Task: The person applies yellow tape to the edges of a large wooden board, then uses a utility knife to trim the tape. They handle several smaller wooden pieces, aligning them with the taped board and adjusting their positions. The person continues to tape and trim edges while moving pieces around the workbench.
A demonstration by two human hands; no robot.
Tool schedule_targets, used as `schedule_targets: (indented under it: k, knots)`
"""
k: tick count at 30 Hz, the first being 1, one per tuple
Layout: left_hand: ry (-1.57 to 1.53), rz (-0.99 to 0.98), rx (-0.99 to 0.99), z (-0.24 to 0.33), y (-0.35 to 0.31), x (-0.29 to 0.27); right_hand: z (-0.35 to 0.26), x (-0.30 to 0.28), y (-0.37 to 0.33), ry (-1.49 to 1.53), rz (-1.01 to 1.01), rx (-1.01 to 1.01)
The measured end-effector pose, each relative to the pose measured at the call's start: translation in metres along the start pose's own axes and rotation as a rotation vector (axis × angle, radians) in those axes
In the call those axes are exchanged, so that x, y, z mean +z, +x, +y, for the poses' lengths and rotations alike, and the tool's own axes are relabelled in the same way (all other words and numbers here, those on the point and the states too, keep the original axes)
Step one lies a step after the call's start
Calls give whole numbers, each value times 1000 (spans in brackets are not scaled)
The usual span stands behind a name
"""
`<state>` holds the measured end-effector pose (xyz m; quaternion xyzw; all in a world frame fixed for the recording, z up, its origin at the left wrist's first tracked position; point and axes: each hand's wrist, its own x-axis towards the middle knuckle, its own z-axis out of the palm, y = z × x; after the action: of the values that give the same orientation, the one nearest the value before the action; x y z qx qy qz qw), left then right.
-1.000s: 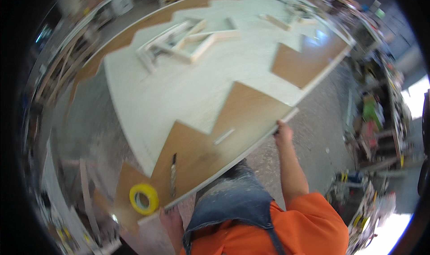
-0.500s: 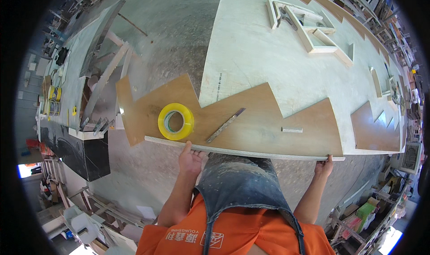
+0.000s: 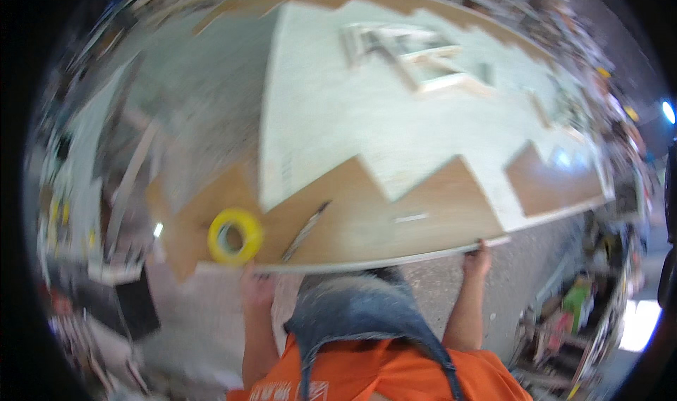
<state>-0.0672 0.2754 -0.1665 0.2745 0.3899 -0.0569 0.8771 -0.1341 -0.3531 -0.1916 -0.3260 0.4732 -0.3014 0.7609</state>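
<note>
A long, thin whitish strip (image 3: 384,261) runs along the near edge of a brown sawtooth-edged board (image 3: 352,225). Toward its left part, my left hand (image 3: 258,288) has its thumb up at the strip and its fingers curled below; blur softens this hand. Near the strip's right end, my right hand (image 3: 477,261) pinches it between thumb and fingers. On the board lies a roll of yellow tape (image 3: 235,237), just beyond my left hand. A slim knife-like tool (image 3: 306,230) rests slanted right of the tape, and a short pale strip (image 3: 411,218) lies farther right.
The board lies over a large whitish table (image 3: 324,119), its left part jutting past the table's side. Pale wooden frame pieces (image 3: 423,66) sit farther back. Another brown jagged piece (image 3: 553,182) lies at right. A trestle with a leaning leg (image 3: 130,186) stands left; cluttered shelves (image 3: 575,330) are lower right.
The whole view has turned and blurred, so the table and board appear shifted left and tilted. Both my hands stay at the strip, with the tape and tool in the same places on the board.
</note>
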Motion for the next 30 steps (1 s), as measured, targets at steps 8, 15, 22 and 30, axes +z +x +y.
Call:
schedule_targets:
  k: [8, 15, 22, 30]
  knots:
    - [-4, 87, 15, -8, 33, -13, -3, 45, -27, 41, 152, -17]
    - [29, 144, -29, -4, 93, -49, -5, 41, -46, 37, 157, -37]
    - [11, 168, -33, -4, 66, -13, 1, 45, -44, 82, 181, -20]
    - [-16, 183, -59, -11, 53, -7, -1, 43, -40, 118, 166, 12]
